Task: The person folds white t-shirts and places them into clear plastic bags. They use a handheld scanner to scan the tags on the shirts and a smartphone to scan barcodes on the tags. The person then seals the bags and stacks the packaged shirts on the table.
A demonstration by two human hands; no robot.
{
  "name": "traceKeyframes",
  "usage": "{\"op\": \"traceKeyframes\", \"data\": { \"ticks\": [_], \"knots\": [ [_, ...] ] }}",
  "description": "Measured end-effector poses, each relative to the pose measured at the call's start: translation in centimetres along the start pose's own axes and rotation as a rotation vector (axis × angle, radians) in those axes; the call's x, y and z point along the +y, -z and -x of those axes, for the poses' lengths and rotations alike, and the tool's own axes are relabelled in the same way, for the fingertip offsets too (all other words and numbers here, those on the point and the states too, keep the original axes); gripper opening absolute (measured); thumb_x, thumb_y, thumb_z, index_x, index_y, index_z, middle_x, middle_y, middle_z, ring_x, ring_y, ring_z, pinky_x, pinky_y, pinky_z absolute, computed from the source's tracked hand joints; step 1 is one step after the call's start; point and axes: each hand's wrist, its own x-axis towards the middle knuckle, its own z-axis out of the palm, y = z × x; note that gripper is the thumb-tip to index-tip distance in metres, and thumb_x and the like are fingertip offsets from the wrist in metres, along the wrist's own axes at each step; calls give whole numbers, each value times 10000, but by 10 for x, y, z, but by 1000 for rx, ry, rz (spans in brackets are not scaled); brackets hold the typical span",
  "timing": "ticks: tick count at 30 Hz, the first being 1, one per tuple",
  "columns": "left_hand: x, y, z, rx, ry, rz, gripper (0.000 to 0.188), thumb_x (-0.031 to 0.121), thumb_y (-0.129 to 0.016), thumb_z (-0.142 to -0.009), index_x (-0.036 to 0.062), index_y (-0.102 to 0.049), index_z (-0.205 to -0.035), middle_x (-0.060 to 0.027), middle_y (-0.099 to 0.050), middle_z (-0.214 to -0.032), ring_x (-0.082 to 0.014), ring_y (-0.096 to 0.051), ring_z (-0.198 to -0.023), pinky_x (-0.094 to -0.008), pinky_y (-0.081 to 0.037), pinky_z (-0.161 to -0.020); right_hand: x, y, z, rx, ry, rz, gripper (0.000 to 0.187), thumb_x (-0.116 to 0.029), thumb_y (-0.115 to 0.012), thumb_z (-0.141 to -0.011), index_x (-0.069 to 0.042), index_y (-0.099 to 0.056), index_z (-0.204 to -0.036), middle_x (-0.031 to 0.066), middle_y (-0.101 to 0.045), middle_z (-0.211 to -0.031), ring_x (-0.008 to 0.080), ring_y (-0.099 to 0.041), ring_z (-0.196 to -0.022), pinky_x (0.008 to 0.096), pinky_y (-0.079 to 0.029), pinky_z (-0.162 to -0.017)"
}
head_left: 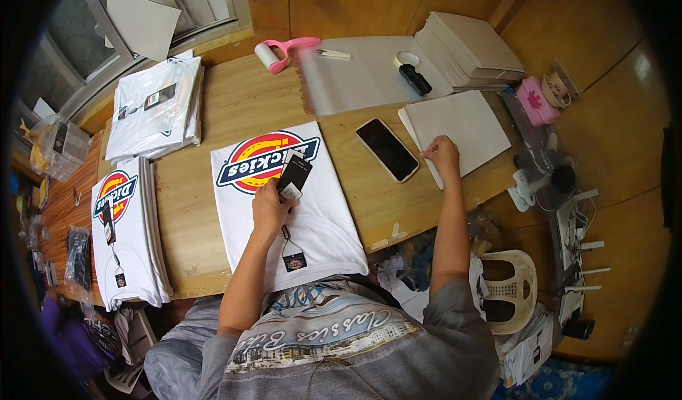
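A folded white T-shirt [327, 208] with a red, yellow and blue chest print lies on the table in front of me. My left hand [268, 212] is over it, its fingers closed on a black hang tag [297, 173] with a white label. A small dark tag [294, 261] on a cord lies by the shirt's collar. Off to the right, my right hand [443, 158] has its fingers closed at the left edge of a stack of white cardboard sheets [476, 126], seemingly pinching a sheet. Beside that hand lies a phone [388, 150] with a dark screen.
Folded shirts [131, 251] are piled at the left, with bagged shirts [153, 116] behind. At the back are a pink lint roller [273, 55], a tape roll [407, 60], a black gadget [415, 80] and a tall cardboard stack [472, 48]. A plastic chair [511, 286] stands right.
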Motion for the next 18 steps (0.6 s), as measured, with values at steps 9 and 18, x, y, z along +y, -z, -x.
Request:
{"op": "traceKeyframes", "data": {
  "ticks": [9, 18],
  "knots": [
    [-4, 1, -2, -46, -9, 71, 488, 128, -725, -536, -1, -491, -944, -123, -564, -761, -281, -513, -779, -356, -417, -676, 1, 2, -2, -51, -63, 23, 256, -77, -742, -499, 19, -537, -617, 105, -569, -735, 238, -555, -679, 307, -428, -643],
    [-5, 3, -2, -60, 3, 114, 471, 123, -718, -558, -8, -485, -946, -123, -562, -717, -277, -522, -733, -354, -420, -654, -5, 6, -3, -90, -103, 17, 227, -62, -733, -524, 14, -543, -621, 117, -576, -744, 226, -564, -693, 300, -434, -647]
  ]
}}
